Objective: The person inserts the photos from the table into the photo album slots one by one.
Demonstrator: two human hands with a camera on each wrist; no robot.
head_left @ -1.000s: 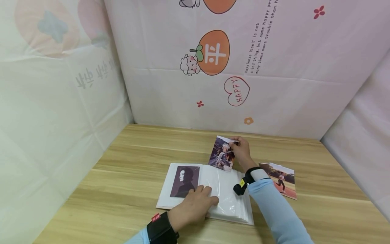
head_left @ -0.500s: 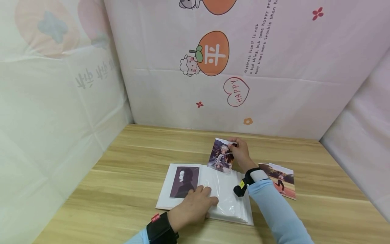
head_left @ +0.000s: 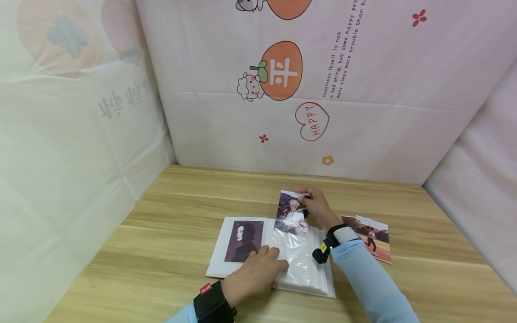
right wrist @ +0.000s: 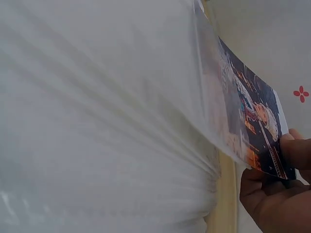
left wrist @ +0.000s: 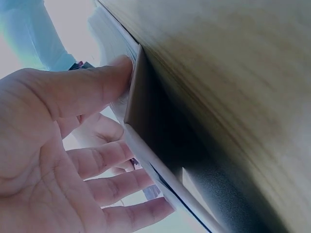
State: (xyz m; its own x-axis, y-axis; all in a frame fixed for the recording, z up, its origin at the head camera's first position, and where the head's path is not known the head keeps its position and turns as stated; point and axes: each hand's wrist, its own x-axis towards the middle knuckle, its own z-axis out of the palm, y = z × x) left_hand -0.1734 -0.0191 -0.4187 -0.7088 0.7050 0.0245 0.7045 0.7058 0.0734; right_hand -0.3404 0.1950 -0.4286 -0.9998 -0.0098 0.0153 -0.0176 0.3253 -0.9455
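A photo album (head_left: 300,264) lies spread on the table, with clear sleeves on its right page. My left hand (head_left: 256,274) rests across the lower middle of the album, fingers fairly straight; in the left wrist view its thumb (left wrist: 104,85) presses near the spine. Between thumb and fingers, my right hand (head_left: 319,207) pinches the upper right edge of a photo (head_left: 290,211) of a person in white headwear. The photo's lower part sits inside the mouth of the top sleeve, and the right wrist view shows the clear film (right wrist: 211,82) over it.
A portrait photo (head_left: 244,240) fills the left page. Right of the album, loose photos overlap, the top one a photo of a runner (head_left: 373,240). White printed cloth (head_left: 363,139) walls off the back and both sides of the wooden table (head_left: 169,224).
My right hand has brought the photo down toward me, and its lower edge has slid further into the sleeve. My left hand has stayed in place on the album.
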